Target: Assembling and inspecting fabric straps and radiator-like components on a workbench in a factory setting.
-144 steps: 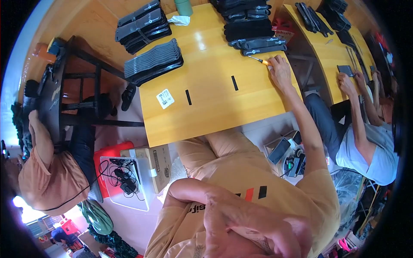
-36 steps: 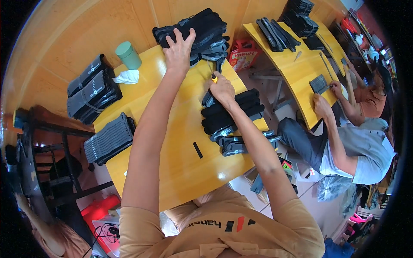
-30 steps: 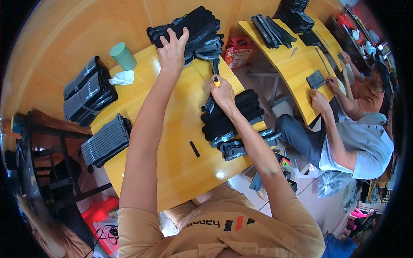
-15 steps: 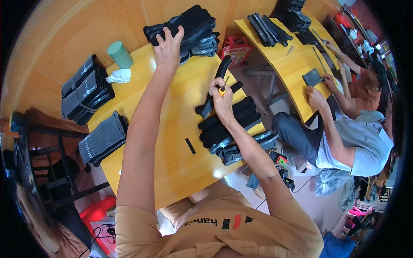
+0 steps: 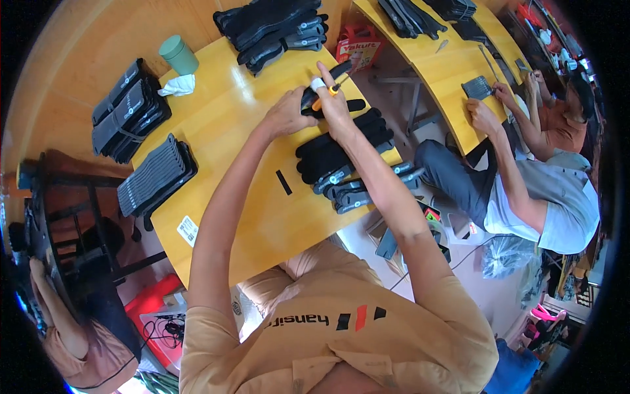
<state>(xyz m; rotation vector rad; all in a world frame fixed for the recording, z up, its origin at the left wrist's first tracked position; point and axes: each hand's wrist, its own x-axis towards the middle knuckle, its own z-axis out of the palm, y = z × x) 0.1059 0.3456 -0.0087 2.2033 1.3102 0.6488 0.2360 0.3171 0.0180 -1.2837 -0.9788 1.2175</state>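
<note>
My left hand point(image 5: 292, 113) is closed on the near end of a dark knitted piece, seemingly a black sock point(image 5: 342, 67). Right beside it, my right hand point(image 5: 336, 113) grips a slim pointed tool with a yellow handle point(image 5: 317, 105), its thin tip sticking out past the fingers; the sock runs along this hand too. White wrapping covers one right fingertip. Under my right wrist lies a pile of black socks point(image 5: 321, 157), with grey-marked bundles point(image 5: 354, 197) nearer me. At the table's back is a tall stack of black and grey socks point(image 5: 275, 33).
The yellow table point(image 5: 243, 217) also bears a green canister point(image 5: 178, 55), white tissue point(image 5: 177, 85), tied sock bundles point(image 5: 131, 115), a ribbed grey stack point(image 5: 154, 174), a black strip point(image 5: 283, 182) and a white label point(image 5: 187, 230). Co-workers sit at another table point(image 5: 426, 72) on the right.
My left hand has left the back stack and come toward me, to the sock beside my right hand. The right hand still holds the yellow-handled tool. The view has shifted slightly.
</note>
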